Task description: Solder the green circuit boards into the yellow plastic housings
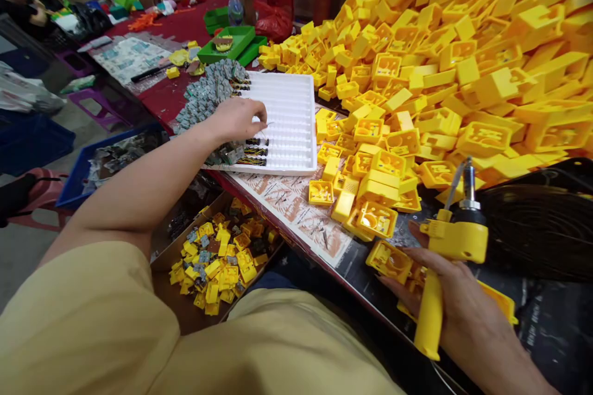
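White, ridged tray [287, 117] lies on the counter [160, 99] under the left hand [238, 118]; grey modules [204, 99] and dark wire bundles [256, 161] take up its left side, and bare ridges show across the rest. Left grip: fingertips drawn close together beside a thin wire [269, 127]; whether they have hold of it, I cannot tell. Right hand [463, 296]: fingers curved and parted at an open yellow housing [389, 259], the handle of a yellow tool [458, 241] crossing in front; whether the grip closes on either, I cannot determine.

Progress, in my judgement: well short of complete. A large heap of yellow housings [389, 163] stands on the counter, many open-faced with small parts inside. A carton [167, 296] below contains mixed yellow and grey pieces; finished or waiting, I cannot establish.

Markings: pale lettering [531, 321] on the dark sheet [556, 345] is too slanted to read with confidence. Patterned paper [306, 216] carries brown drawings, no legible words. No brand is readable on the tool.
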`<state>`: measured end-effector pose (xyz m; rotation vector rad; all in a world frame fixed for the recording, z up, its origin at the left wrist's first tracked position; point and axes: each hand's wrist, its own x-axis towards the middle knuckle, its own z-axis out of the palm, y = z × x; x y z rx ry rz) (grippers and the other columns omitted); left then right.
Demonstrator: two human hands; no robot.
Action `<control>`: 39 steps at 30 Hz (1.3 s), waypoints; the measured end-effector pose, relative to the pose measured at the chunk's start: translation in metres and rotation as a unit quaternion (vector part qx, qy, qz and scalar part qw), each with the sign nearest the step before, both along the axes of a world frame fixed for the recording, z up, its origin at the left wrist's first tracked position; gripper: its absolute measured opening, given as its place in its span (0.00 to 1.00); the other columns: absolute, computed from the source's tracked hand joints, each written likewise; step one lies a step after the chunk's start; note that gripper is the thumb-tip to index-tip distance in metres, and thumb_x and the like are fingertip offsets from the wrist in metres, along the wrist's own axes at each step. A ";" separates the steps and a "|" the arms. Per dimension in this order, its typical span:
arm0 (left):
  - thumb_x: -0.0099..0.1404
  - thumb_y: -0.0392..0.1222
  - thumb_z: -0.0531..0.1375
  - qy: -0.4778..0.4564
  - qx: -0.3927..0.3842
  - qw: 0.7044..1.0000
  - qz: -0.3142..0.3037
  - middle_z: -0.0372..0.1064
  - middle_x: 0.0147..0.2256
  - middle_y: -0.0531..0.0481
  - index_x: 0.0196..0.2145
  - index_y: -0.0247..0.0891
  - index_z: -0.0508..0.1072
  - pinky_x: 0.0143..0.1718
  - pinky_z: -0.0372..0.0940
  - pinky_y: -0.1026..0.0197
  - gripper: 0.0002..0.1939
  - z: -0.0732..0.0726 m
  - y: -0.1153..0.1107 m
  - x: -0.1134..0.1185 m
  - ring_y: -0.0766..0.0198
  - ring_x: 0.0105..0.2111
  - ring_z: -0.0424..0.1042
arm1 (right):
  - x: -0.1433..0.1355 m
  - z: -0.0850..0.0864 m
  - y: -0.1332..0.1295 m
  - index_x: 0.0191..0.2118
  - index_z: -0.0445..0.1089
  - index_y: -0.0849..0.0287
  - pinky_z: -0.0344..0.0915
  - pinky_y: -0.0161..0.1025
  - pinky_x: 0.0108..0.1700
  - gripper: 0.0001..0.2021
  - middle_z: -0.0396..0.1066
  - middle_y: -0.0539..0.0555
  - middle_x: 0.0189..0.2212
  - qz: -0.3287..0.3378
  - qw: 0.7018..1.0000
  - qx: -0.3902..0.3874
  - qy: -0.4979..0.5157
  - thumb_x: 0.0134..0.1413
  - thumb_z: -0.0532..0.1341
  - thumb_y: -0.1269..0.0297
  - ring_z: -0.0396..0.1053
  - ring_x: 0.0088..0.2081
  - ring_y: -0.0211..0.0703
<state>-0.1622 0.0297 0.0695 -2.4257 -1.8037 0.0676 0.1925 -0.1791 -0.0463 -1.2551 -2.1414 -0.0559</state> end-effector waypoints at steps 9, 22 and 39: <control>0.67 0.56 0.53 -0.066 0.028 0.987 -0.147 0.64 0.18 0.55 0.24 0.43 0.72 0.51 0.53 0.50 0.21 -0.040 0.010 -0.019 0.64 0.32 0.59 | -0.007 0.024 -0.006 0.55 0.60 0.60 0.73 0.48 0.39 0.24 0.71 0.62 0.43 0.006 1.000 -0.017 0.006 0.62 0.61 0.49 0.73 0.43 0.55; 0.67 0.54 0.55 -0.193 -0.004 0.979 -0.060 0.70 0.25 0.54 0.31 0.38 0.68 0.34 0.56 0.59 0.16 -0.018 0.000 -0.011 0.67 0.28 0.62 | -0.041 0.025 0.098 0.52 0.60 0.55 0.46 0.60 0.66 0.13 0.75 0.51 0.41 0.201 0.972 0.029 -0.119 0.64 0.54 0.72 0.72 0.42 0.44; 0.67 0.36 0.54 -0.472 -0.466 0.708 -0.242 0.76 0.31 0.48 0.39 0.34 0.71 0.34 0.71 0.64 0.07 -0.066 -0.103 0.111 0.68 0.29 0.76 | 0.004 0.068 0.020 0.48 0.64 0.55 0.73 0.38 0.44 0.15 0.74 0.51 0.43 0.024 0.991 -0.031 0.126 0.58 0.67 0.60 0.75 0.44 0.43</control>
